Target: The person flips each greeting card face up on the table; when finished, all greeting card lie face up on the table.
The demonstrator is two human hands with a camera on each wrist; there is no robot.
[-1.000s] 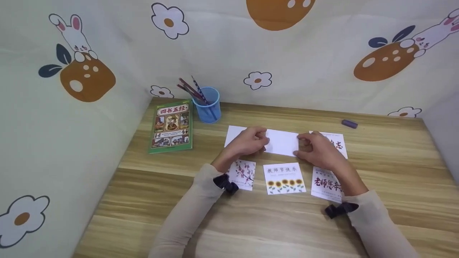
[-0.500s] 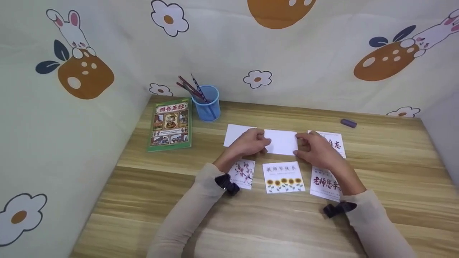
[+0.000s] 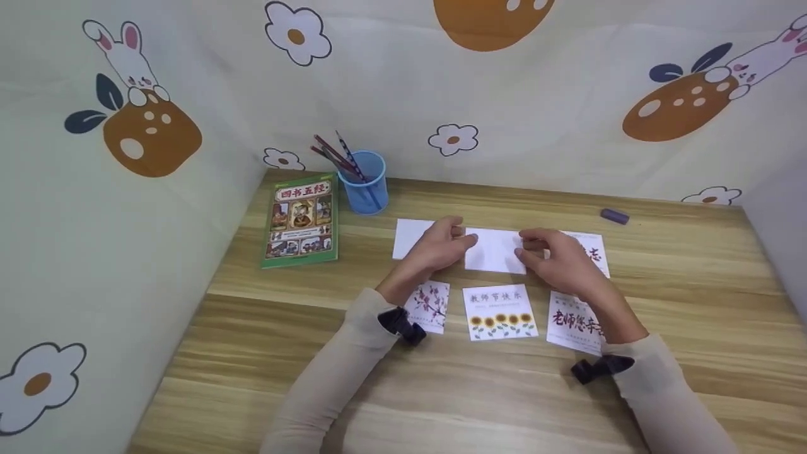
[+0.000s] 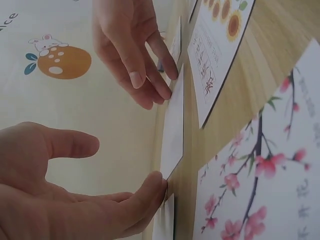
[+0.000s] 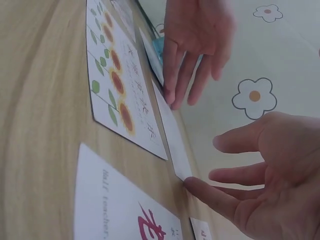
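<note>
Blank white card [image 3: 496, 251] lies flat mid-table, nearer the back edge; L hand [image 3: 438, 246] w/ straight fingers touches its left edge, R hand [image 3: 558, 258] its right edge, neither gripping; sunflower card [image 3: 500, 313] just in front, blossom card [image 3: 430, 306] beside it.

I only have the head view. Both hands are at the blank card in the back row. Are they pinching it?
Observer: No. The left wrist view shows the left hand with straight fingers. One fingertip touches the end of the blank card, and the thumb is held clear of it.
Operator: And the right hand?
Observer: Much the same. In the right wrist view the right hand is spread open, with one fingertip at the card's corner and the thumb off it.
</note>
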